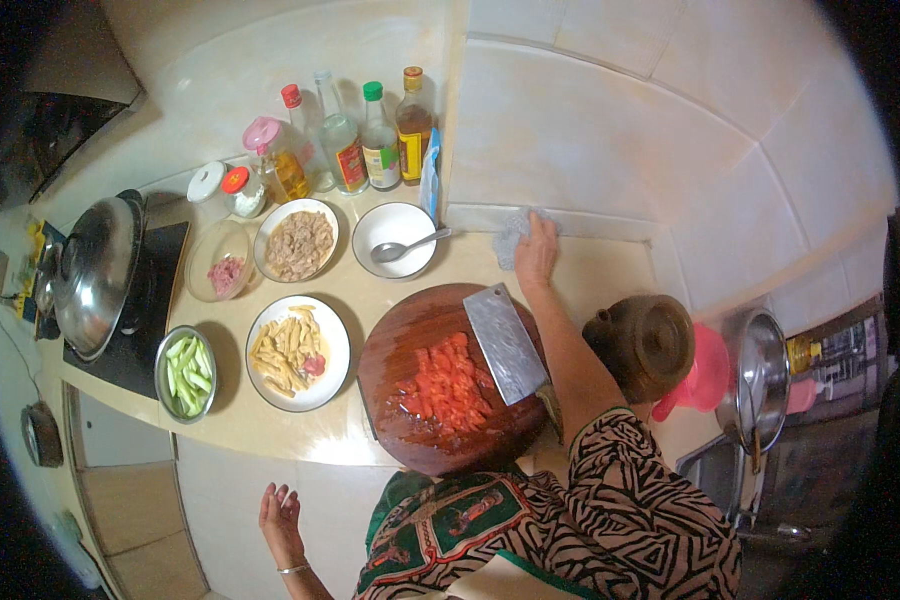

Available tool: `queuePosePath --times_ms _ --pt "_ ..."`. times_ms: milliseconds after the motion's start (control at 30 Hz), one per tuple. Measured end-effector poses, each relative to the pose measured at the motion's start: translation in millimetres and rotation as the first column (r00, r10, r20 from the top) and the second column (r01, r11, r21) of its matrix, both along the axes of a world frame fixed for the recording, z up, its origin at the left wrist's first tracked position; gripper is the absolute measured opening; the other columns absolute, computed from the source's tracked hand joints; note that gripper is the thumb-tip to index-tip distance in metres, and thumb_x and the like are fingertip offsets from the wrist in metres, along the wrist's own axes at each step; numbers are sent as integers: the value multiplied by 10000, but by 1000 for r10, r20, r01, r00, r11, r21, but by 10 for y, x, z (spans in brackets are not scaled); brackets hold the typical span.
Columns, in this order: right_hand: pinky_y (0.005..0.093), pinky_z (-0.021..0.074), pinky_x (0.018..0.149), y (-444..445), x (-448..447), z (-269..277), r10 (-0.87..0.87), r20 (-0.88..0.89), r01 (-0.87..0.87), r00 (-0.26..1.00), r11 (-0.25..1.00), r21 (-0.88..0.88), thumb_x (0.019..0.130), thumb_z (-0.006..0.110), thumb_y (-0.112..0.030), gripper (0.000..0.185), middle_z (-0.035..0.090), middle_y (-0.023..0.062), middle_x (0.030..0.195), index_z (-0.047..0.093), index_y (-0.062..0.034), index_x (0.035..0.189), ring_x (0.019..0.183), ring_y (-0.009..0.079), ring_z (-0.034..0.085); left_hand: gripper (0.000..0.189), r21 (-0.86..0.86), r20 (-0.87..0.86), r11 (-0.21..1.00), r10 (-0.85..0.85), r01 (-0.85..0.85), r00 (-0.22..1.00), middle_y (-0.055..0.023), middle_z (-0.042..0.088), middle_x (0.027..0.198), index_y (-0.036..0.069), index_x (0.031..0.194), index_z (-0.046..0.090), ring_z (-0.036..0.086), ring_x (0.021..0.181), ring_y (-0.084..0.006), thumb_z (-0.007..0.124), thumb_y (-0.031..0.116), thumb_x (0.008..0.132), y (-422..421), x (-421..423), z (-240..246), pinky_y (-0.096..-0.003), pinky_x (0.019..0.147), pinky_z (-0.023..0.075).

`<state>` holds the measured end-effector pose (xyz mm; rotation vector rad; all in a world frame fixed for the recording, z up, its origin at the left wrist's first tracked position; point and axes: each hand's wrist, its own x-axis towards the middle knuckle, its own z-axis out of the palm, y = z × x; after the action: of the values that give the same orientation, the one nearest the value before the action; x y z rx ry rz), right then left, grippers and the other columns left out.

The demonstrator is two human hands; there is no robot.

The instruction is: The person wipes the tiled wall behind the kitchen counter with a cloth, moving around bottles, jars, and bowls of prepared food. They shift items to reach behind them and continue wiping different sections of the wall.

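My right hand point(538, 251) reaches past the chopping board to the back of the counter, its fingers on a grey cloth point(507, 238) against the foot of the tiled wall. My left hand point(280, 517) hangs in front of the counter's edge, empty, with fingers loosely curled and apart. Between my arms lies a round wooden chopping board point(390, 330) bearing a heap of chopped red tomato point(450, 382). A cleaver point(504, 345) rests on the board's right side, its handle partly hidden under my right forearm.
Left of the board stand a plate of yellowish strips point(289, 349), a bowl of cut green vegetable point(187, 375), a bowl of meat point(300, 244) and a white bowl point(412, 221) with a spoon. Bottles point(343, 146) line the wall. A brown lidded pot point(641, 349) sits right of my forearm.
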<state>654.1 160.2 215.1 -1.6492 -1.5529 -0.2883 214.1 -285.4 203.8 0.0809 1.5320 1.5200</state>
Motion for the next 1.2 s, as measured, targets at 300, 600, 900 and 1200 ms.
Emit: queuePosePath --times_ms 300,600,900,1200 --pt "430 485 792 50 -605 98 220 77 -215 973 975 -61 729 560 11 380 567 127 1038 602 -55 1101 926 343 580 478 -38 -29 999 0 -1 1000 -110 593 1112 -1 1291 455 602 948 -227 586 262 913 34 -78 -44 -327 841 489" --pt "417 495 738 112 -681 173 385 324 -403 864 915 -14 755 540 20 343 577 125 974 640 -94 1063 854 312 595 472 -30 -16 1000 5 -5 1000 -131 571 1129 -15 1289 449 590 963 -236 572 256 923 28 -75 6 -315 843 492" --pt "430 470 788 77 -48 -8 156 153 -162 976 986 31 733 539 -1 353 577 144 969 622 -54 1071 924 329 567 521 -48 34 999 25 -23 999 -143 558 1146 -9 1318 410 579 989 -253 581 269 913 -42 -51 -157 -348 872 479" --pt "407 488 799 116 -867 88 322 81 -320 943 947 -40 685 585 23 408 569 139 1032 617 -54 1084 936 317 577 519 -62 2 998 18 -18 1000 -143 557 1149 -11 1307 426 574 1001 -250 587 281 909 -9 -26 -26 -329 878 472"
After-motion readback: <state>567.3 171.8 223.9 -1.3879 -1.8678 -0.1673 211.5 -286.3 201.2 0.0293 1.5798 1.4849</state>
